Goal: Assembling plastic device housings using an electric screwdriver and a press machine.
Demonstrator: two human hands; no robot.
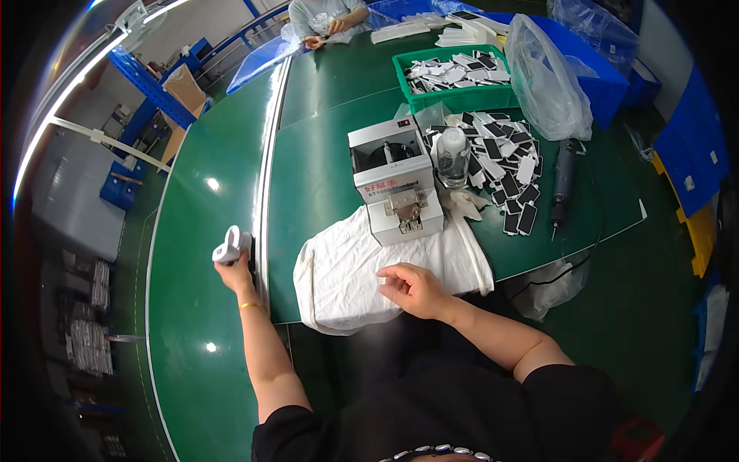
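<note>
My left hand (pixel 235 271) is closed around a white plastic piece with a rounded, loop-like end (pixel 233 245). It is held out to the left, over the green table beside the metal strip. My right hand (pixel 413 289) is above the white cloth (pixel 346 269), fingers loosely bent and apart, with nothing visible in them. Just beyond it, a grey-white benchtop screw feeder (pixel 396 181) stands on the cloth's far part. A clear bottle with a white cap (pixel 453 158) is close against the feeder's right side.
Many flat white and black parts (pixel 504 165) lie piled right of the bottle. Behind them is a green crate (pixel 454 98) of similar parts. An electric screwdriver (pixel 564 185) and a clear plastic bag (pixel 546 85) are at right. Another person (pixel 329 19) works across the table (pixel 208 308).
</note>
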